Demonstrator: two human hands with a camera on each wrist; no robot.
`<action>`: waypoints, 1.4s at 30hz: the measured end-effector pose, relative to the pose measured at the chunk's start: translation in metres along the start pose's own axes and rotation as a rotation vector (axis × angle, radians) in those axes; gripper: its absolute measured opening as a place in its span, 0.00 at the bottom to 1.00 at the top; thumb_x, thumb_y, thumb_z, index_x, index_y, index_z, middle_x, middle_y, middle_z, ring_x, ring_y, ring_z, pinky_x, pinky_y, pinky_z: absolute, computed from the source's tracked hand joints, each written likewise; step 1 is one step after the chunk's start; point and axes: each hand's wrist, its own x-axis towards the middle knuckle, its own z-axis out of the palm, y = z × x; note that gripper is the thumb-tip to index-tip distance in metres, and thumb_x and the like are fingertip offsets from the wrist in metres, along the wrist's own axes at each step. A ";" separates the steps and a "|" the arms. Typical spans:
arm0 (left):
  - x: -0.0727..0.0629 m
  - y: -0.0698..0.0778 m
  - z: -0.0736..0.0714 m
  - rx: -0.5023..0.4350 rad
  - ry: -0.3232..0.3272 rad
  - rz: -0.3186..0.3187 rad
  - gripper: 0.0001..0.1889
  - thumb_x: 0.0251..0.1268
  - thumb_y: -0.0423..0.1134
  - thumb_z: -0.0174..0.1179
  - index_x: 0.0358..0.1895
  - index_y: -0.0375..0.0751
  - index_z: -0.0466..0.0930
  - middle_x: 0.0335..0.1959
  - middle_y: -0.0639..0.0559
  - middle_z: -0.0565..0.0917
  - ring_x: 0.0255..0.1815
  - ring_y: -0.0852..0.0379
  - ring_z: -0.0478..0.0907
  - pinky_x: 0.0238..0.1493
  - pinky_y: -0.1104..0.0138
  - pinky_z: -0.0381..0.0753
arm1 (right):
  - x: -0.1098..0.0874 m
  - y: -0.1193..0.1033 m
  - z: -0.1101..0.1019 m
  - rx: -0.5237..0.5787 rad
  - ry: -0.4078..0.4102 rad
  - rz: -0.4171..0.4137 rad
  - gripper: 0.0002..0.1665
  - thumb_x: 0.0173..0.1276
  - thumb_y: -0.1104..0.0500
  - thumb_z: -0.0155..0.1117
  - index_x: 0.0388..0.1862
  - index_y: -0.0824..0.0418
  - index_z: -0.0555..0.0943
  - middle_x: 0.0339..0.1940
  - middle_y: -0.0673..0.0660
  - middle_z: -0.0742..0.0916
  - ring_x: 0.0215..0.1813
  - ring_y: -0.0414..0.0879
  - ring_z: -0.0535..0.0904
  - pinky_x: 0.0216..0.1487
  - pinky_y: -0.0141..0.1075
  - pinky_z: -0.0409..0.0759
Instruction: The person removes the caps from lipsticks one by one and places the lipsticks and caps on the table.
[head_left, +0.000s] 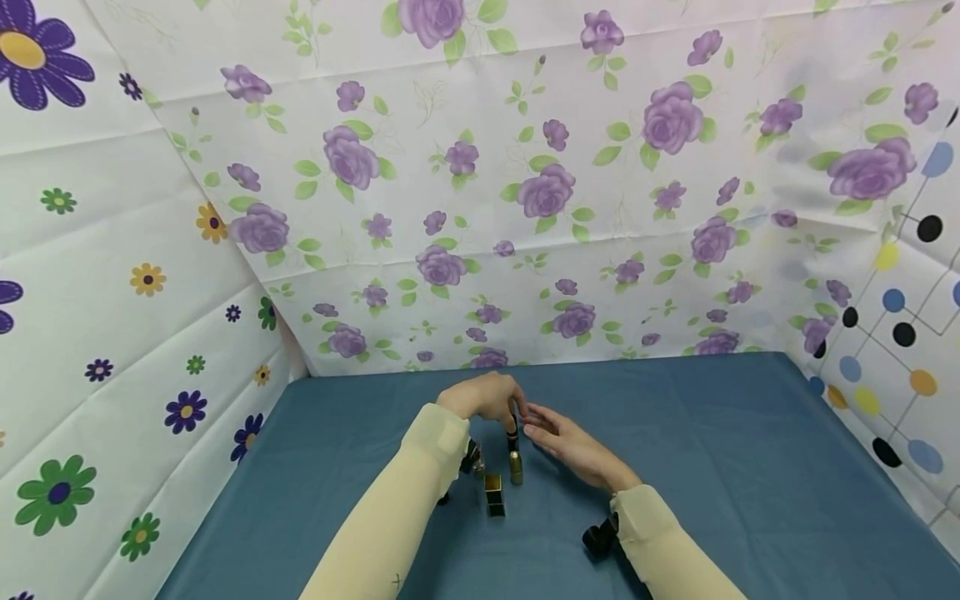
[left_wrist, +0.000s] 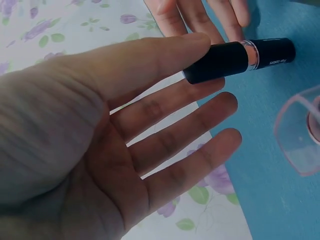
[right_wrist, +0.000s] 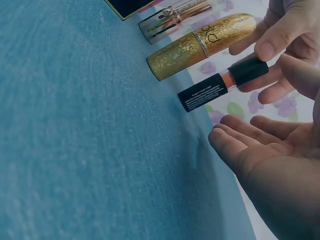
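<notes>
One black lipstick (right_wrist: 204,93) is upright just beyond a gold tube (head_left: 516,470) on the worktop (head_left: 675,450); the left hand (head_left: 487,395) pinches its cap (left_wrist: 218,62) between thumb (left_wrist: 150,65) and forefinger (left_wrist: 160,107), and the right hand (head_left: 572,448) is beside, fingers (right_wrist: 226,146) loosely extended.

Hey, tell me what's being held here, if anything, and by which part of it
A black lipstick tube, pinched by its unprinted upper end in the left grip. The right grip holds nothing.
</notes>
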 end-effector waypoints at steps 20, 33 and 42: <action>0.003 -0.008 0.004 0.006 0.080 0.012 0.04 0.72 0.33 0.68 0.44 0.45 0.91 0.35 0.55 0.86 0.35 0.58 0.84 0.39 0.65 0.84 | 0.006 0.005 0.004 0.014 -0.014 -0.031 0.42 0.85 0.46 0.54 0.85 0.64 0.53 0.84 0.66 0.59 0.83 0.62 0.57 0.80 0.55 0.59; 0.001 -0.003 -0.009 0.025 0.139 0.115 0.05 0.74 0.36 0.66 0.45 0.44 0.92 0.38 0.55 0.89 0.36 0.62 0.84 0.43 0.66 0.85 | 0.006 -0.006 0.002 -0.033 0.059 -0.063 0.40 0.82 0.47 0.60 0.81 0.67 0.63 0.74 0.68 0.75 0.72 0.60 0.75 0.71 0.52 0.75; 0.000 -0.001 -0.014 -0.034 0.172 0.104 0.06 0.75 0.40 0.66 0.45 0.46 0.92 0.37 0.56 0.89 0.36 0.61 0.85 0.40 0.67 0.85 | 0.006 -0.011 0.001 -0.049 0.097 -0.114 0.30 0.81 0.54 0.62 0.73 0.72 0.74 0.64 0.67 0.84 0.62 0.55 0.82 0.66 0.56 0.77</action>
